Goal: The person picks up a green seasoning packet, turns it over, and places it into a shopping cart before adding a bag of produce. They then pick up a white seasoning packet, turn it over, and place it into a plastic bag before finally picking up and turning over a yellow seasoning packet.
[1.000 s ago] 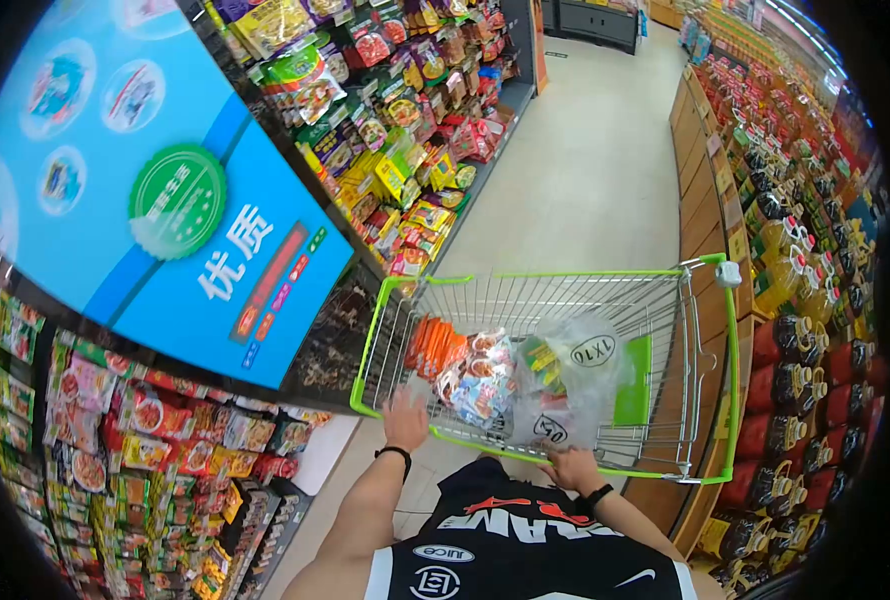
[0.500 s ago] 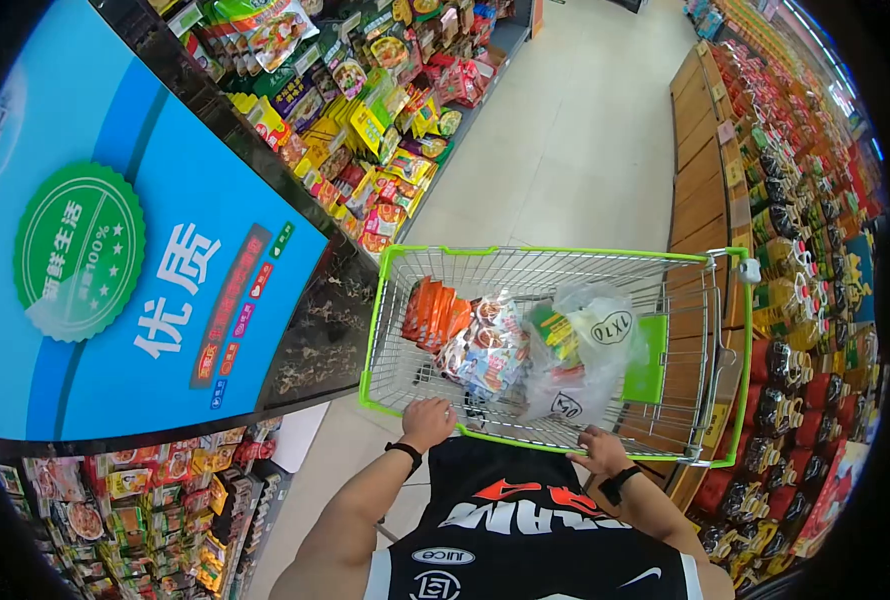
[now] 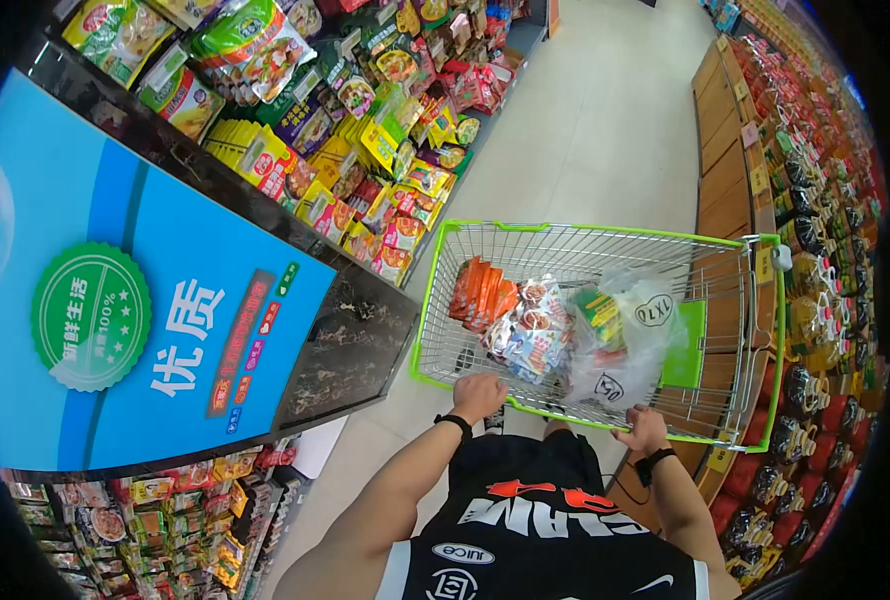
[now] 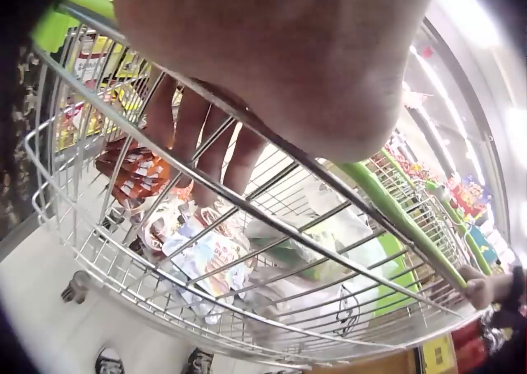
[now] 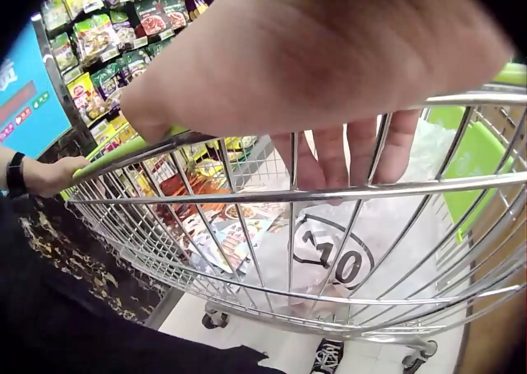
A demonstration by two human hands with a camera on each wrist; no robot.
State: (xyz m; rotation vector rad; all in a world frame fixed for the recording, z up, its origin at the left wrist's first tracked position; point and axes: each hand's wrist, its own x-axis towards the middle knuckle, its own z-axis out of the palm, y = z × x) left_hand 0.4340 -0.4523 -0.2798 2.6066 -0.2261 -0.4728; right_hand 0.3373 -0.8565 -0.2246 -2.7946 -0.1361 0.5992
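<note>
A wire shopping cart [image 3: 525,227] with green trim stands sideways in front of the person. The left hand [image 3: 480,396] holds its near rim close to the left corner, and in the left wrist view the fingers [image 4: 210,156] hang over the rim inside the basket. Farther right on that same rim, the right hand [image 3: 647,430] has its fingers [image 5: 362,156] hooked over the wire. Inside the basket lie orange packets [image 3: 483,293], a heap of white-and-blue printed packets [image 3: 530,335], and a translucent plastic bag [image 3: 645,350] with green-and-yellow goods in it.
At the left a large blue sign panel [image 3: 190,330] with a dark marbled border reaches near the cart's corner. Shelves of bagged food [image 3: 365,150] run beyond it. Wooden display crates [image 3: 735,150] with bottles line the right side. Pale aisle floor [image 3: 595,130] stretches ahead.
The left hand has come down from over the basket's near left corner onto the rim. Relative to the sign panel, the cart has shifted right in the head view; the right hand stays on the rim.
</note>
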